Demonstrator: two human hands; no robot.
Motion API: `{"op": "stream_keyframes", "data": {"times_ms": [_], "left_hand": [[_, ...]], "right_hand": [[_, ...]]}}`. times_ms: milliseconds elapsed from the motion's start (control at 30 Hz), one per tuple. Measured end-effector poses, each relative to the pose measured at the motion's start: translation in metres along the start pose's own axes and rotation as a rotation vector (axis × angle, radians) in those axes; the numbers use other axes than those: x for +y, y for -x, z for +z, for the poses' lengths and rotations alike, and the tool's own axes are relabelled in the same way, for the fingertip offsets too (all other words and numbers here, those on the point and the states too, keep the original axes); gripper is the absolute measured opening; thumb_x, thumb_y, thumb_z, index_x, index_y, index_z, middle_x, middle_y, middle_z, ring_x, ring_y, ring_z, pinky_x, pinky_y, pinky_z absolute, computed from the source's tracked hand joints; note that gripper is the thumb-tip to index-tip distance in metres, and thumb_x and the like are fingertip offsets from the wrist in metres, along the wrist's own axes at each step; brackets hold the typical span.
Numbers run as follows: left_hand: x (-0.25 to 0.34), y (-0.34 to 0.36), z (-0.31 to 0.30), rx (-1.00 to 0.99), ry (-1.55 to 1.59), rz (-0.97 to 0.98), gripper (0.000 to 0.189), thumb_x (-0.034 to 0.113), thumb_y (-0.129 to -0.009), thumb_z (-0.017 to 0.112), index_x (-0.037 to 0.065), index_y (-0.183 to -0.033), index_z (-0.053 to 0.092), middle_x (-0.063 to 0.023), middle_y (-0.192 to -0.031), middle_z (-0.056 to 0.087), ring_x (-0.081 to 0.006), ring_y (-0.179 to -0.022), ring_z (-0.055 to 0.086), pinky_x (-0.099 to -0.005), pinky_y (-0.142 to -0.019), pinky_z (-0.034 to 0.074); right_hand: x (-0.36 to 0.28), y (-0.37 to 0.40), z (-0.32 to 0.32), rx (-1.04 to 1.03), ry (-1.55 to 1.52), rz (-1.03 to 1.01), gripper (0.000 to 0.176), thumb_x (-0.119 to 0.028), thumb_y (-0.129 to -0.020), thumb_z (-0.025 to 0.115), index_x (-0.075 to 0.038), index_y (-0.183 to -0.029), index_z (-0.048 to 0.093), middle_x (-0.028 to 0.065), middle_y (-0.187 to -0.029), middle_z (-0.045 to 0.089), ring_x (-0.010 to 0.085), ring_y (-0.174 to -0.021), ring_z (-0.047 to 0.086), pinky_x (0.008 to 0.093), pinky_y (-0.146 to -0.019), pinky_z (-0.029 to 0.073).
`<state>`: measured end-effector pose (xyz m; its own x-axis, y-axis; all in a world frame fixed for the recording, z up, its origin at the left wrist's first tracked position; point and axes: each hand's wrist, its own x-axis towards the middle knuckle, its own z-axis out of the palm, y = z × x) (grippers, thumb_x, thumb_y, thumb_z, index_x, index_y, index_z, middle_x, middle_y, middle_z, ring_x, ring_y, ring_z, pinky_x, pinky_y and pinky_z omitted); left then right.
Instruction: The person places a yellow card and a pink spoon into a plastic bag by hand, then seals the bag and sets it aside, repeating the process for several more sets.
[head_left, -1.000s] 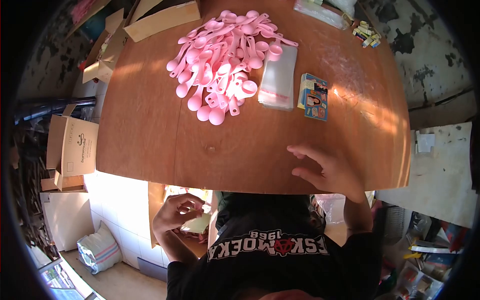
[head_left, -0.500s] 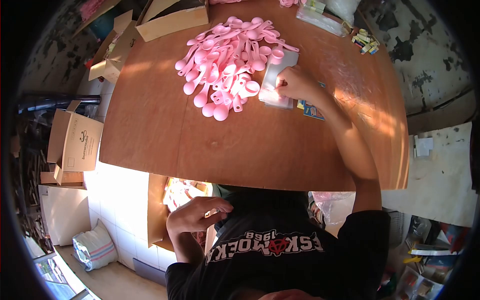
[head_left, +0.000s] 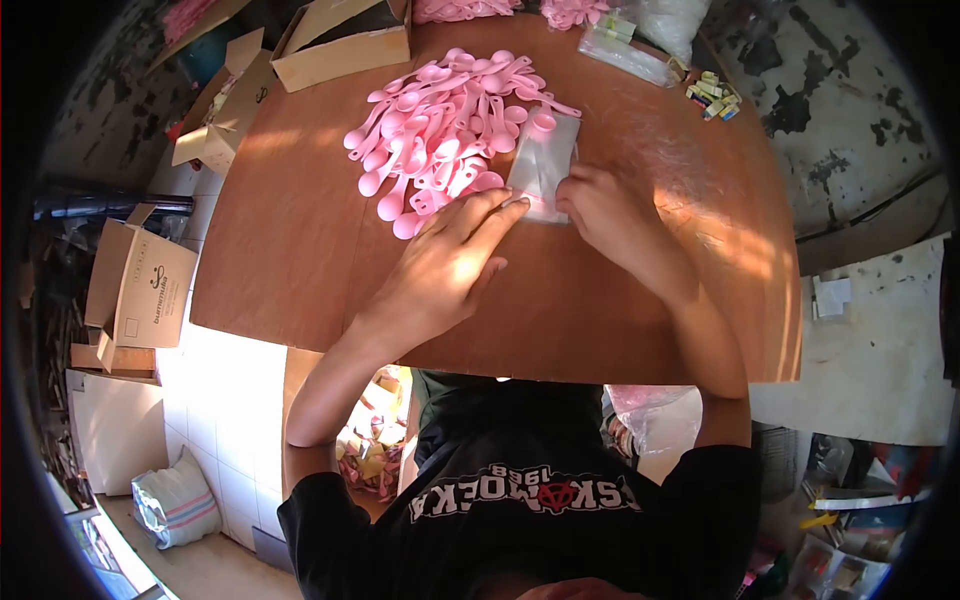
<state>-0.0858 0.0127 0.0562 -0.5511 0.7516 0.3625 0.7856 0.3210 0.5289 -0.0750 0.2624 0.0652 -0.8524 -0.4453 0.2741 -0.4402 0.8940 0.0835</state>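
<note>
A heap of pink measuring spoons (head_left: 440,125) lies on the brown table. Against its right side rests a flat stack of clear plastic bags (head_left: 545,165), and one spoon's bowl (head_left: 543,122) overlaps the stack's far end. My left hand (head_left: 450,255) reaches in palm down, fingers stretched out, fingertips on the near left corner of the bags. It holds nothing and covers the near edge of the heap. My right hand (head_left: 605,210) is closed at the right edge of the stack, its fingertips pinched together on a plastic bag. How many bags it grips is hidden.
An open cardboard box (head_left: 345,50) stands at the table's back left. Pink bundles (head_left: 465,8), a clear plastic packet (head_left: 628,58) and small yellow-and-white pieces (head_left: 713,95) lie along the back. Another carton (head_left: 150,285) is left of the table.
My left hand has risen from beside my body onto the table, reaching the bags. My right hand has drawn from above the stack to its right edge. The blue printed card no longer shows.
</note>
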Motion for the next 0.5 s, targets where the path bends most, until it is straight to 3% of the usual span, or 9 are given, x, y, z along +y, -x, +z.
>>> {"op": "stream_keyframes", "data": {"times_ms": [67, 133, 167, 200, 267, 300, 333, 400, 500], "left_hand": [[-0.003, -0.003, 0.010, 0.121, -0.025, 0.051, 0.052, 0.007, -0.082, 0.070, 0.005, -0.131, 0.051, -0.0113, -0.137, 0.049, -0.0318, -0.128, 0.048, -0.0460, -0.105, 0.039], [-0.007, 0.000, 0.018, -0.023, -0.025, 0.153, 0.059, 0.004, -0.080, 0.070, 0.005, -0.135, 0.047, -0.0118, -0.141, 0.046, -0.0296, -0.135, 0.041, -0.0494, -0.114, 0.028], [-0.003, 0.002, 0.027, 0.060, 0.101, 0.147, 0.045, 0.003, -0.081, 0.069, 0.008, -0.124, 0.056, -0.0110, -0.128, 0.058, -0.0290, -0.121, 0.055, -0.0508, -0.116, 0.022], [-0.005, 0.007, 0.030, 0.059, 0.106, 0.145, 0.045, 0.003, -0.081, 0.069, 0.008, -0.124, 0.056, -0.0110, -0.128, 0.058, -0.0290, -0.121, 0.055, -0.0508, -0.116, 0.022], [-0.007, 0.017, 0.031, -0.046, 0.280, 0.060, 0.029, 0.006, -0.082, 0.071, 0.009, -0.110, 0.063, -0.0079, -0.103, 0.069, -0.0286, -0.099, 0.066, -0.0500, -0.115, 0.025], [-0.003, 0.018, 0.034, 0.110, 0.289, 0.049, 0.018, 0.004, -0.082, 0.071, 0.009, -0.098, 0.065, -0.0053, -0.083, 0.070, -0.0263, -0.079, 0.068, -0.0450, -0.108, 0.038], [-0.003, 0.022, 0.035, 0.105, 0.290, 0.047, 0.018, 0.004, -0.082, 0.071, 0.009, -0.098, 0.065, -0.0053, -0.083, 0.070, -0.0263, -0.079, 0.068, -0.0450, -0.108, 0.038], [-0.005, 0.032, 0.038, 0.210, 0.435, -0.108, 0.017, -0.003, -0.082, 0.069, 0.005, -0.096, 0.064, -0.0061, -0.086, 0.070, -0.0197, -0.082, 0.068, -0.0353, -0.094, 0.049], [-0.005, 0.042, 0.039, 0.351, 0.713, -0.197, 0.014, -0.007, -0.085, 0.066, 0.002, -0.095, 0.062, -0.0061, -0.088, 0.069, -0.0135, -0.085, 0.066, -0.0268, -0.081, 0.051]], "right_hand": [[-0.030, 0.015, -0.028, -0.050, -0.115, -0.017, 0.007, -0.008, -0.081, 0.062, -0.007, -0.081, 0.068, 0.0097, -0.087, 0.065, 0.0279, -0.089, 0.065, 0.0410, -0.081, 0.049], [-0.049, 0.025, -0.045, -0.107, -0.263, -0.070, 0.005, -0.010, -0.082, 0.063, -0.007, -0.083, 0.068, 0.0063, -0.086, 0.065, 0.0245, -0.091, 0.064, 0.0400, -0.081, 0.049], [-0.054, 0.031, -0.045, -0.037, -0.358, -0.081, 0.006, -0.011, -0.083, 0.064, -0.007, -0.084, 0.068, 0.0071, -0.086, 0.065, 0.0256, -0.089, 0.064, 0.0400, -0.079, 0.050], [-0.057, 0.034, -0.044, 0.034, -0.452, -0.093, 0.007, -0.013, -0.084, 0.065, -0.007, -0.086, 0.069, 0.0078, -0.086, 0.065, 0.0266, -0.087, 0.065, 0.0400, -0.078, 0.050], [-0.050, 0.042, -0.038, -0.008, -0.538, -0.013, 0.008, -0.014, -0.083, 0.068, -0.006, -0.086, 0.068, 0.0071, -0.086, 0.064, 0.0261, -0.084, 0.064, 0.0380, -0.075, 0.050], [-0.043, 0.047, -0.033, -0.047, -0.621, 0.066, 0.011, -0.015, -0.083, 0.071, -0.005, -0.085, 0.068, 0.0064, -0.086, 0.063, 0.0256, -0.081, 0.062, 0.0361, -0.073, 0.050], [-0.030, 0.050, -0.026, -0.061, -0.566, 0.132, 0.015, -0.014, -0.081, 0.072, -0.004, -0.092, 0.068, 0.0080, -0.093, 0.065, 0.0274, -0.087, 0.063, 0.0373, -0.075, 0.050], [-0.003, 0.058, 0.000, 0.042, -0.352, 0.263, 0.023, -0.012, -0.078, 0.075, -0.005, -0.098, 0.067, 0.0099, -0.097, 0.065, 0.0302, -0.093, 0.063, 0.0394, -0.078, 0.051], [0.016, 0.070, 0.024, 0.170, -0.089, 0.211, 0.026, -0.012, -0.077, 0.074, -0.005, -0.101, 0.067, 0.0095, -0.097, 0.065, 0.0317, -0.090, 0.063, 0.0412, -0.078, 0.052]]}}
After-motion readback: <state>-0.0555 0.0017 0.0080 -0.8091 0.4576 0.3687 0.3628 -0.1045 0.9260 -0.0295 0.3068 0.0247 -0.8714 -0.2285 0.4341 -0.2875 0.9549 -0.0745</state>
